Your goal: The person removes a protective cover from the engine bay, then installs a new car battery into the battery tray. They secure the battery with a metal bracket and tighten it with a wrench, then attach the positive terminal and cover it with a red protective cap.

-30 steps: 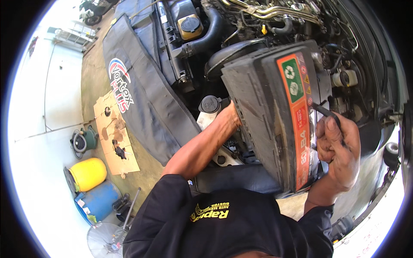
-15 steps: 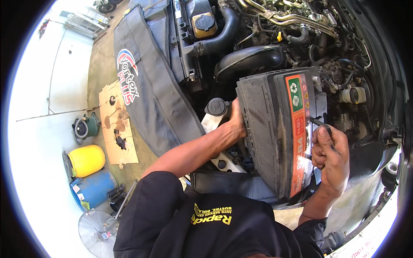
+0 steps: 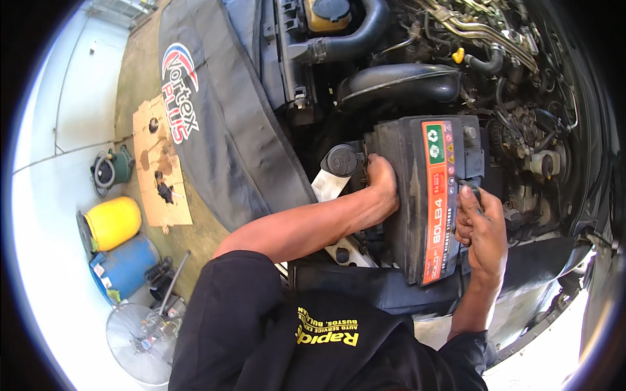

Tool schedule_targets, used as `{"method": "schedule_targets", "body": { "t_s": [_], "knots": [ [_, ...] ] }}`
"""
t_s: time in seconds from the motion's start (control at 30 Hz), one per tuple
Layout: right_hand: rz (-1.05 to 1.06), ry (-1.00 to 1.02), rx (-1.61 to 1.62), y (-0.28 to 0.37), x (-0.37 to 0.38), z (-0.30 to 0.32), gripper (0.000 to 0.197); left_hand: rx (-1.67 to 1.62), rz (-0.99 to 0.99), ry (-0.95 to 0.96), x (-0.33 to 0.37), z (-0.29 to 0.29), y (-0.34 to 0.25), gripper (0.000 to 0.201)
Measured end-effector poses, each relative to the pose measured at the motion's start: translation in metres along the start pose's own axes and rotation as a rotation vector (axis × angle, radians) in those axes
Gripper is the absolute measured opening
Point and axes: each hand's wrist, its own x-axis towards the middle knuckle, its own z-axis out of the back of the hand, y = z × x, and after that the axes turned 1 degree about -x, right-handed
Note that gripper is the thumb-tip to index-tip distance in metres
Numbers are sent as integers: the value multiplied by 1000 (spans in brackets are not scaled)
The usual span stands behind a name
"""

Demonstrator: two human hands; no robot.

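A large dark car battery point(image 3: 407, 208) with an orange and green label strip sits tilted at the near edge of the engine bay. My right hand point(image 3: 479, 221) is closed round its black carrying handle point(image 3: 471, 189) on the right side. Against the battery's left side presses my left hand point(image 3: 383, 179), thumb side up, its fingertips partly hidden between battery and engine parts. Just left of that hand stands a white reservoir with a round black cap point(image 3: 342, 160). The battery's underside is hidden from view.
A black air hose point(image 3: 401, 85) and metal pipes lie beyond the battery. A grey fender cover point(image 3: 225, 117) drapes over the car's left side. On the floor at left are stained cardboard point(image 3: 156, 163), a yellow drum point(image 3: 114, 223), a blue drum point(image 3: 127, 264) and a fan point(image 3: 140, 342).
The battery has turned more upright and seems lower in the bay, both hands moving with it. My left hand shows more of its back. The whole view has shifted slightly.
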Motion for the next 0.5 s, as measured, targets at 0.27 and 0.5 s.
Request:
{"method": "schedule_targets", "body": {
  "t_s": [0.27, 0.5],
  "knots": [
    [-51, 16, -25, -20, 29, -16, 34, 71, 65, -60, 8, 13, 2, 78],
    [-105, 6, -9, -20, 43, -25, 32, 44, 85, -99, -2, 6, -4, 74]
  ]
}}
